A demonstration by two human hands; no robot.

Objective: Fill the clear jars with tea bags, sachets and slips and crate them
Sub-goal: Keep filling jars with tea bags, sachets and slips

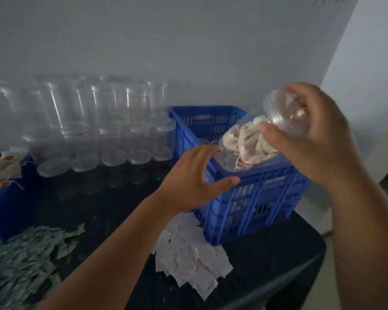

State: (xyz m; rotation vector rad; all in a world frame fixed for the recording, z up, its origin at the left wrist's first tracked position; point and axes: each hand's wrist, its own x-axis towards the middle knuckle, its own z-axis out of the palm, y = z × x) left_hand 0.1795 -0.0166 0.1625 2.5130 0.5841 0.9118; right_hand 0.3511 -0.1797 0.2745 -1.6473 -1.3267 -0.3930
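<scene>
Gripping the lid end, the right hand (318, 139) holds the filled jar (244, 142) tilted over the blue crate (267, 193), probably to lay it inside; the left hand (193, 177), fingers spread, hovers at its base as a guide.

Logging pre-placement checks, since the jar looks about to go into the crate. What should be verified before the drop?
1. Grip: right hand grips the lid end of the filled jar. Ok.
2. Lid is on the jar, but whether it is fully seated is hidden by the fingers. Cannot tell.
3. Position: the jar is tilted, with its lower end over the blue crate near its left rim. Ok.
4. Left hand is open by the jar's lower end; contact is unclear. Cannot tell.
5. Contents: tea bags are visible; no sachet or slip can be made out. Cannot tell.
6. Free space in the crate: the interior is mostly hidden. Cannot tell.
</scene>
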